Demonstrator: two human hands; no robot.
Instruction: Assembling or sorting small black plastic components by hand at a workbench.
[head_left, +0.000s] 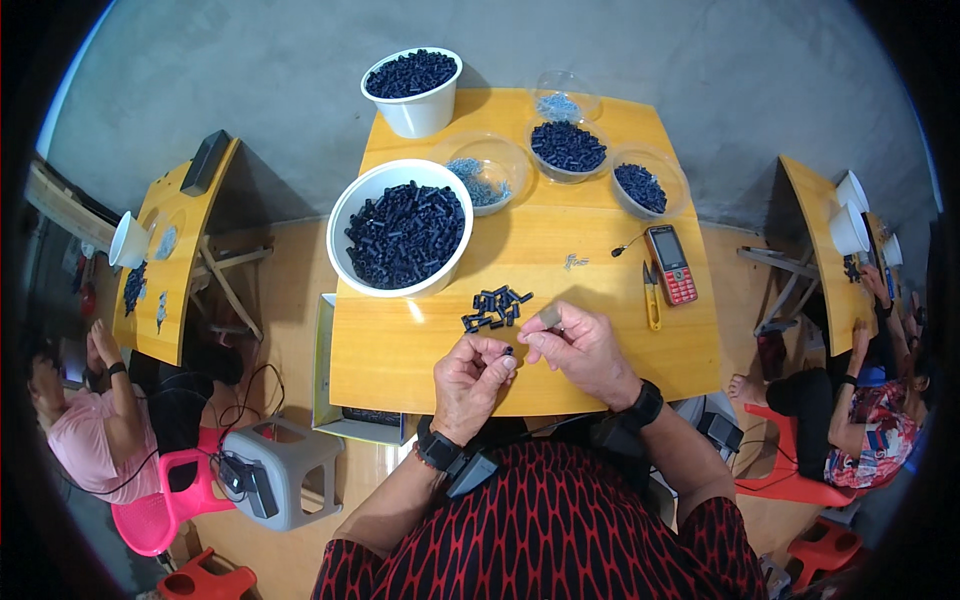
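Observation:
My left hand [470, 388] pinches a small black cylindrical piece [508, 351] between thumb and fingertip, above the near edge of the yellow wooden table [400, 375]. Close beside it on the right, my right hand [585, 352] has thumb and fingers pressed together; whatever they hold is too small to make out. A tan wrap covers one of its fingers. Just beyond my left hand lies a loose pile of short black cylindrical pieces [492, 312]. Farther off, a few tiny silvery pieces [575, 262] rest on the wood.
A large white tub [338, 250] and another white tub [410, 115] hold black pieces. Clear bowls contain black pieces [568, 146] or silvery pieces [480, 180]. On the right lie yellow-handled scissors [653, 300] and a red-and-black phone [672, 265]. People sit at side tables [165, 280].

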